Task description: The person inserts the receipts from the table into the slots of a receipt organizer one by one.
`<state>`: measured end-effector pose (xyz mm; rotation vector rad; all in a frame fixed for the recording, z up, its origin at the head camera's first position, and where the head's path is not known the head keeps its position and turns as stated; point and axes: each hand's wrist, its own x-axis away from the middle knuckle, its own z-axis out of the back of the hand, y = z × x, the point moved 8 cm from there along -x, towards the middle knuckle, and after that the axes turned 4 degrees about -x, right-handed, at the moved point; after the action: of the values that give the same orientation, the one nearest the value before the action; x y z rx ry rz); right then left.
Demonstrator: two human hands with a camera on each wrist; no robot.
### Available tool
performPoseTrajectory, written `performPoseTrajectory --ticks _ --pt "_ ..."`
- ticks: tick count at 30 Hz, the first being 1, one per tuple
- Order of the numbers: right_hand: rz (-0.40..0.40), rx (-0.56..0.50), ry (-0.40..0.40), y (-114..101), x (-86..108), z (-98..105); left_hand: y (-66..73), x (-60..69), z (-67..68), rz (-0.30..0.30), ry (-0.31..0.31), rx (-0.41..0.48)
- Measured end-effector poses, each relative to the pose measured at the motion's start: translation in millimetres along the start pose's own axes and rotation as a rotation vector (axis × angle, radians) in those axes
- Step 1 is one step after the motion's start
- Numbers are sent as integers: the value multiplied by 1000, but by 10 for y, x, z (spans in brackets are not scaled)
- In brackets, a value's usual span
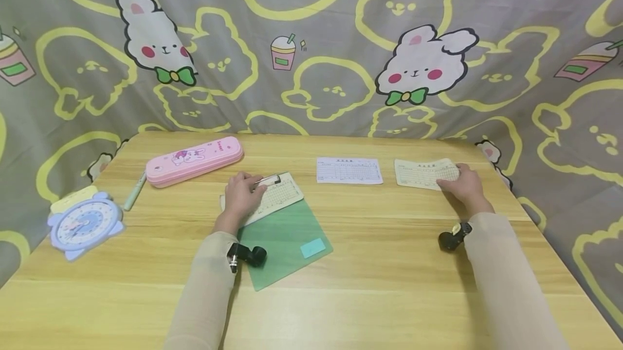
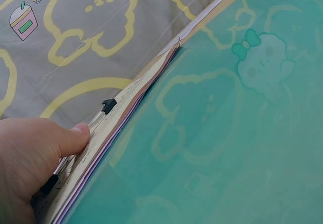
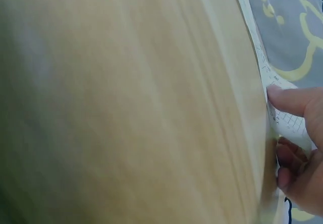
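Note:
On the table lies a green translucent clipboard (image 1: 284, 242), turned at an angle, with a stack of printed forms (image 1: 282, 194) under its wire clip (image 2: 108, 106). My left hand (image 1: 240, 197) grips the clip end; in the left wrist view its thumb presses by the clip, while the other fingers are mostly hidden. Over at the right, my right hand (image 1: 465, 183) pinches the right end of a cream printed form (image 1: 413, 172), thumb on top. That form bends slightly near the fingers. Between the hands, a white printed form (image 1: 349, 171) lies flat.
A pink pencil case (image 1: 194, 162) stands at the back left, with a pale green pen (image 1: 134, 192) beside it. Farther left sit a blue toy clock (image 1: 87, 225) and a yellow piece (image 1: 74, 199) behind it. A patterned curtain (image 1: 331, 31) hangs along the table's back edge.

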<state>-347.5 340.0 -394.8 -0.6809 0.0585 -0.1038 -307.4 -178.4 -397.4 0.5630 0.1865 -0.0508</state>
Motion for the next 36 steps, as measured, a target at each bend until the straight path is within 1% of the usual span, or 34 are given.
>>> performPoseTrajectory --ticks 2,6,9,14,21,28,31,36 --pt "3 -28 18 12 -6 4 4 3 2 -1 -1 2" --pt "-11 -37 59 65 -18 25 5 3 4 3 -2 2" --pt "-17 -34 73 98 -13 47 5 2 1 6 -4 -2" --pt "-11 -33 76 95 26 81 5 -1 -1 6 -6 -4" --pt "28 -58 83 57 63 120 -5 -2 -6 4 -6 -6" --pt "-15 -62 71 110 76 122 -12 1 -5 7 -7 -2" --pt "-26 -71 45 112 83 125 -12 1 -5 5 -6 -1" --pt "30 -45 -3 32 108 199 -9 3 3 4 -3 -4"
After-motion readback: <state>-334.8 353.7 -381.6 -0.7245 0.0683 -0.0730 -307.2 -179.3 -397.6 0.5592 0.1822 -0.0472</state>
